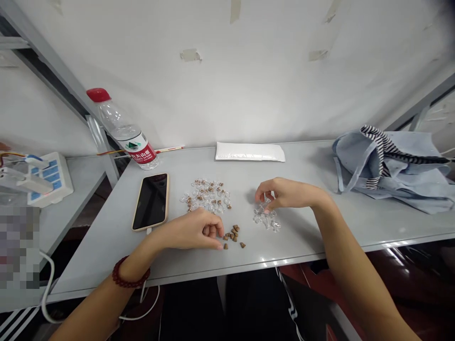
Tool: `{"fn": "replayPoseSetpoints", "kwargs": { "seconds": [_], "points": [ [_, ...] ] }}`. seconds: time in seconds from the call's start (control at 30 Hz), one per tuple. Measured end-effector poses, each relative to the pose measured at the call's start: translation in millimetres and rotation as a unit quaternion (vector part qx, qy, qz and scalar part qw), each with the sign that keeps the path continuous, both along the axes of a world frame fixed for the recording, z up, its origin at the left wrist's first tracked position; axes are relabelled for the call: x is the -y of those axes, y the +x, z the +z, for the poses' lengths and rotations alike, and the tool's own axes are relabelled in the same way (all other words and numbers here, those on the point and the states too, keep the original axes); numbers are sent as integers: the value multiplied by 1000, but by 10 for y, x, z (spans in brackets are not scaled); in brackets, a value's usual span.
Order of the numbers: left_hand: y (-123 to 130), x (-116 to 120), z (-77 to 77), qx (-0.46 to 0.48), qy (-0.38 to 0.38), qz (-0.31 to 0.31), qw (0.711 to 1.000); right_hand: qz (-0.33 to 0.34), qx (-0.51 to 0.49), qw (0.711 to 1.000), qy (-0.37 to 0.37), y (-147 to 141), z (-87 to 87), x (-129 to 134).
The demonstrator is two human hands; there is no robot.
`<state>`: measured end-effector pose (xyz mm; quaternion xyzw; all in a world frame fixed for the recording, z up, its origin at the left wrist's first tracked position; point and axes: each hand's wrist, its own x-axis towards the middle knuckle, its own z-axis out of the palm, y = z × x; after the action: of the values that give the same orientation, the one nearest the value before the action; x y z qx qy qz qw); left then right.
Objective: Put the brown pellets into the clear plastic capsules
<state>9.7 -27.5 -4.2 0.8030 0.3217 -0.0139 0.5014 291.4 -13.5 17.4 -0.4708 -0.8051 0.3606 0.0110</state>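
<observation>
My left hand point(199, 229) rests low over the table, fingers curled and thumb stretched out with a gap between them. Its thumb tip is right beside a small brown cone-like piece point(225, 246); I cannot tell whether they touch. More of these brown pieces point(234, 232) lie loose just to the right. Over a small pile of clear plastic pieces point(266, 220), my right hand point(280, 193) reaches down with thumb and fingertips apart; nothing shows plainly between them. Behind my left hand, clear pieces and brown pieces lie mixed in a larger pile point(206, 193).
On the left are a phone point(151, 201) with a cable and a red-capped water bottle point(124, 130). A flat white packet point(250, 151) lies by the wall. A light blue cloth bag point(394, 166) sits at the right. A power strip point(51, 179) stands beyond the left edge.
</observation>
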Motion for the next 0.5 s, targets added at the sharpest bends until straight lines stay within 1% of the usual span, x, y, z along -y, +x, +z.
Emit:
{"fn": "replayPoseSetpoints", "kwargs": {
  "seconds": [0.07,0.13,0.33,0.5],
  "points": [
    [7,12,2,-18,-6,-18,1000,11,6,1000,2,-38,-20,17],
    [30,38,-12,-19,8,-24,999,22,17,1000,6,-69,-49,32],
    [119,122,-92,12,64,-15,998,4,54,998,37,-112,-156,44],
    [124,120,-123,25,72,-12,997,12,67,996,56,-136,-179,27]
  ]
}}
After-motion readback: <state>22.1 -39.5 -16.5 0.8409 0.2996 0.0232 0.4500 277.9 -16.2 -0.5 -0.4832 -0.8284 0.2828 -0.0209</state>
